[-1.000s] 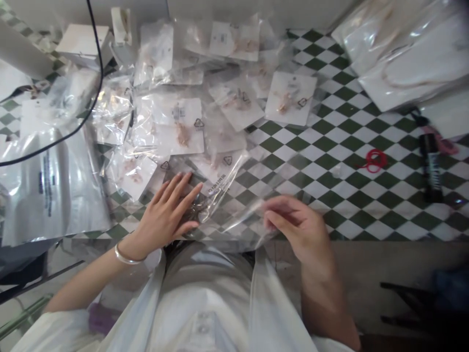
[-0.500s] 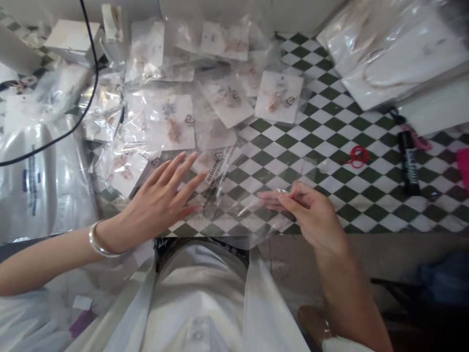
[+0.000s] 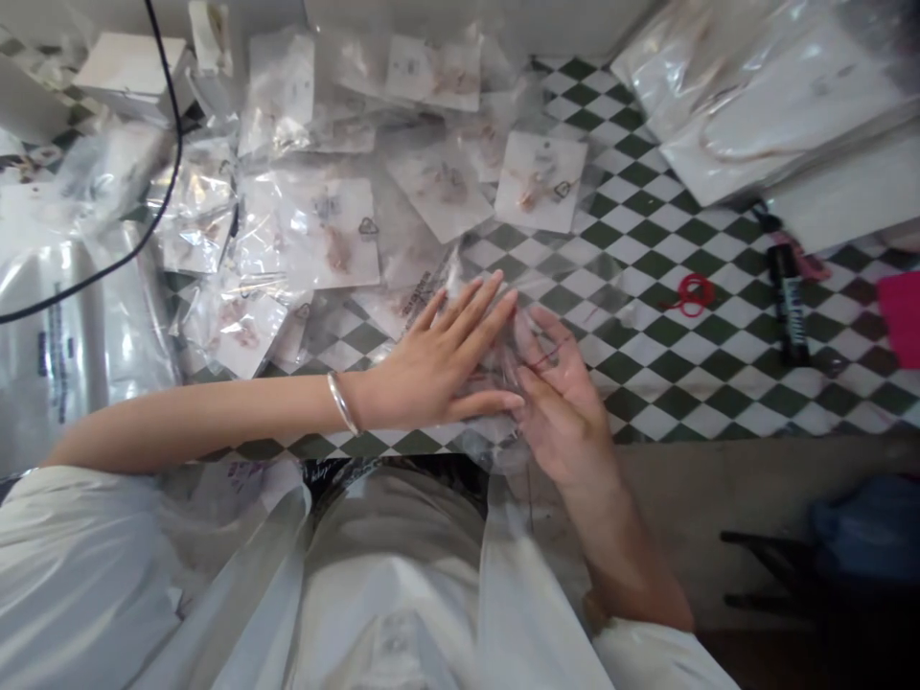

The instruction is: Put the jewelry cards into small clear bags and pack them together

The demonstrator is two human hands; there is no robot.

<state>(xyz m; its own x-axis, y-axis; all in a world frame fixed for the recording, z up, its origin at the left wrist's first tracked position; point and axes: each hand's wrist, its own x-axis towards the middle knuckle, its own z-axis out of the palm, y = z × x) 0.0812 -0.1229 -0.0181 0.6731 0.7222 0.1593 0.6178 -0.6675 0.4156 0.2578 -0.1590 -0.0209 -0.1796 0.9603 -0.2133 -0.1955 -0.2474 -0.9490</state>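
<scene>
My left hand (image 3: 449,359), a silver bangle at its wrist, lies palm down with fingers spread on a clear plastic bag (image 3: 495,422) near the table's front edge. Beside it on the right, my right hand (image 3: 564,402) is turned palm up, its thumb bent over the bag's plastic, which it holds. The fingertips of my left hand are close to that palm. Thin red strands show at the right fingers. Dark print on clear plastic (image 3: 424,297) shows just beyond my left fingers.
Bagged white cards with small jewellery (image 3: 539,182) cover the left and middle of the checkered table (image 3: 661,383). A red cord loop (image 3: 695,294), a black marker (image 3: 787,302) and larger bags (image 3: 762,115) are on the right. A black cable (image 3: 176,144) hangs at the left.
My left hand has moved right, onto the bag and up to my right hand. My right hand has shifted slightly left and turned palm up, its fingers more open.
</scene>
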